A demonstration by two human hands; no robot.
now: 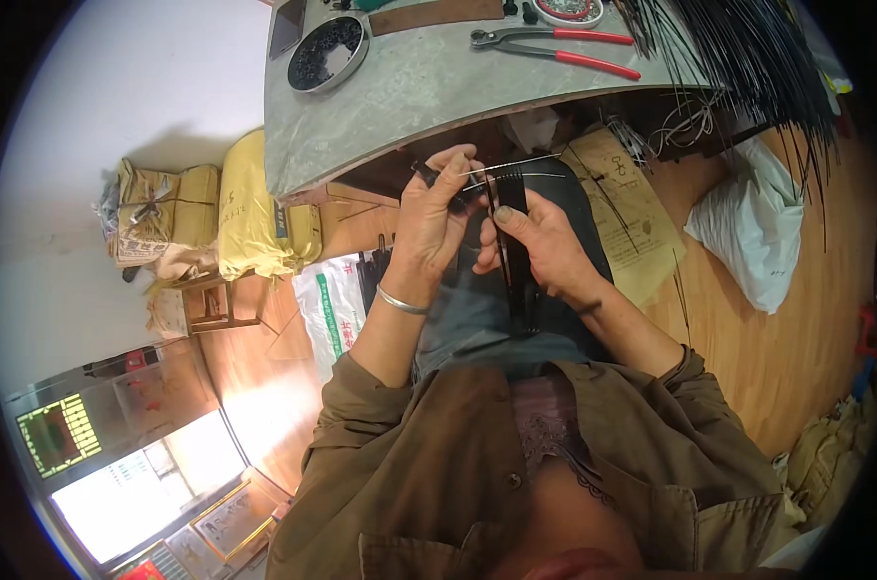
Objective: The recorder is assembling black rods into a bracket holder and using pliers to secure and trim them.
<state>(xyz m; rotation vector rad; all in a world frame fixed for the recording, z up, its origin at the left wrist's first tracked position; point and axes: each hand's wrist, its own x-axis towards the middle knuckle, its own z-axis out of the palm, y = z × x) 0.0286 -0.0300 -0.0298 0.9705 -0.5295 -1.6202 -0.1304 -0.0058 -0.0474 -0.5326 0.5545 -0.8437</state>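
Note:
Both of my hands are raised close together over my lap, just below the table's near edge. In my left hand (437,208), thumb and fingers pinch a small black part (466,184) whose exact kind I cannot make out. My right hand (545,240) is closed on a long, flat bundle of black strips (519,275), held roughly upright with its lower end over my legs. Thin pale rods (537,175) cross the top of the strips and reach out to the right. Fingers partly hide where rods, strips and black part meet.
On the grey table (400,116) lie red-handled pincers (559,43), a round dish (308,82) of small black pieces and a brown strip (437,15). Long black rods (748,68) overhang its right side. A white sack (753,227) and yellow packages (255,208) stand around.

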